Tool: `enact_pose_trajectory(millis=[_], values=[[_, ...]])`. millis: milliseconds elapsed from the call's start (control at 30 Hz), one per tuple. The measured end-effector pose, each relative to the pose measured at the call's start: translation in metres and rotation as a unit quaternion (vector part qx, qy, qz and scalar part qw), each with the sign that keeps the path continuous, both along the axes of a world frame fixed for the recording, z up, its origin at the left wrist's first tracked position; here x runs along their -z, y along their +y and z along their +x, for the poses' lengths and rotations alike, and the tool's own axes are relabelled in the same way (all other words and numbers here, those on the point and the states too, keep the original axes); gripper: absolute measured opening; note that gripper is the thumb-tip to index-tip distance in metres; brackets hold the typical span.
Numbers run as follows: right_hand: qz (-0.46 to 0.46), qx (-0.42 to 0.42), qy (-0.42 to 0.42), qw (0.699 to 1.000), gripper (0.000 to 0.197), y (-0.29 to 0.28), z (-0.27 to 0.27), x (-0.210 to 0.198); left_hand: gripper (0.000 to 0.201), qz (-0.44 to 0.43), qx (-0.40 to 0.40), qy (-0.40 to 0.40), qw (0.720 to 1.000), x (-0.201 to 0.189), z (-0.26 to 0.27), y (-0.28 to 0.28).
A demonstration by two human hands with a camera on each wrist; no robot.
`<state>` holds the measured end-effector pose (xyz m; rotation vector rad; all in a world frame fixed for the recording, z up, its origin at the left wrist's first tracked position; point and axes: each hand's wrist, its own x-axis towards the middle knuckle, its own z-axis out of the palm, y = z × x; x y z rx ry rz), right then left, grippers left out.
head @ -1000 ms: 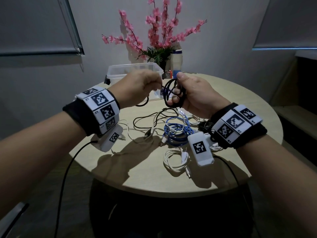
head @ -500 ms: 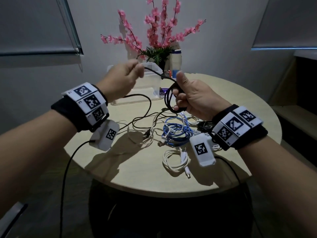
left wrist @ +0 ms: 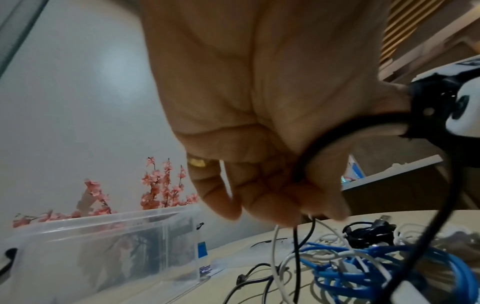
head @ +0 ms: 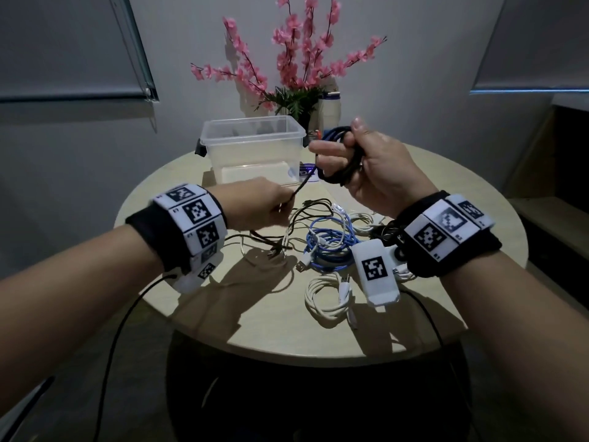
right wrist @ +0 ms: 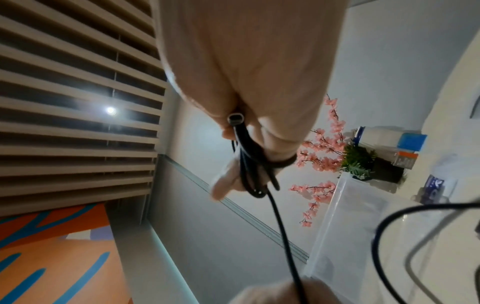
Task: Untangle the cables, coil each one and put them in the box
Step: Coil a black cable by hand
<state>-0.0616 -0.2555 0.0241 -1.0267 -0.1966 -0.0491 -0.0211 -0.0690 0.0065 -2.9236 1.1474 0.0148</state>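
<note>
My right hand [head: 360,161] is raised over the table and grips a partly wound coil of black cable [head: 342,167], its loops around the fingers [right wrist: 249,164]. The free length of that black cable [head: 302,185] runs down and left to my left hand [head: 264,207], which pinches it low over the table [left wrist: 298,174]. Below lies a tangle: thin black cables [head: 306,215], a blue cable [head: 331,247], white cables [head: 328,298]. The clear plastic box [head: 251,148] stands open behind the tangle, left of my right hand.
The round beige table [head: 223,301] carries a pot of pink blossoms [head: 299,65] and a white bottle [head: 330,111] behind the box. A small blue-printed packet [head: 307,172] lies by the box. Wrist-camera leads hang off the table's front edge.
My left hand has dropped from in front of the box down to the tangle, sliding along the black cable. My right hand has risen a little with the coil.
</note>
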Motion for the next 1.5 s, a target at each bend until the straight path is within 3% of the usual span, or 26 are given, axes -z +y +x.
enact_pose_trajectory(millis=[133,233,300,367,433,500,533,700,800,967,1133,1300,1400,1500], values=[[0.023,0.024,-0.011,0.999,0.022,0.0,0.009,0.003,0.024,0.07,-0.008,0.043,0.997,0.002,-0.006,-0.003],[0.034,0.069,-0.009,0.997,0.013,0.005,0.015,0.007,0.027,0.066,0.007,0.053,0.996,-0.001,-0.011,-0.004],[0.005,0.076,-0.027,0.997,0.02,0.011,0.017,0.011,0.026,0.05,0.027,0.045,0.997,-0.008,-0.014,-0.003],[-0.136,0.112,-0.045,0.983,0.021,0.015,0.022,0.02,0.024,0.025,0.049,0.019,0.998,-0.018,-0.017,-0.002],[-0.316,0.119,-0.065,0.939,0.009,0.019,0.022,0.027,0.022,-0.02,0.075,-0.013,0.997,-0.028,-0.02,-0.002],[-0.405,0.088,-0.063,0.908,0.008,0.023,0.019,0.029,0.02,-0.068,0.086,-0.041,0.993,-0.036,-0.019,0.0],[-0.412,0.069,-0.054,0.907,0.008,0.023,0.018,0.029,0.019,-0.085,0.083,-0.059,0.991,-0.04,-0.016,0.001],[-0.357,-0.021,-0.068,0.932,0.024,0.024,0.008,0.027,0.013,-0.119,0.061,-0.155,0.979,-0.047,-0.001,0.009],[-0.388,-0.013,-0.073,0.919,0.022,0.021,0.01,0.025,0.021,-0.144,0.05,-0.18,0.972,-0.048,0.001,0.009],[-0.252,0.021,-0.02,0.967,0.038,0.007,0.014,0.013,0.023,-0.168,0.038,-0.185,0.967,-0.038,0.005,0.01],[-0.07,0.045,0.024,0.996,0.04,0.0,0.017,0.009,0.024,-0.155,0.031,-0.109,0.981,-0.017,0.005,0.004],[0.123,0.037,0.023,0.991,0.034,-0.005,0.021,0.001,0.023,-0.096,0.015,-0.013,0.995,-0.004,0.002,-0.009],[0.12,0.067,-0.001,0.99,0.03,-0.007,0.024,0.001,0.019,-0.071,0.029,0.048,0.996,0.0,-0.003,-0.011],[0.04,0.112,-0.029,0.993,0.025,-0.009,0.028,0.007,0.015,-0.065,0.046,0.1,0.992,-0.001,-0.012,-0.014]])
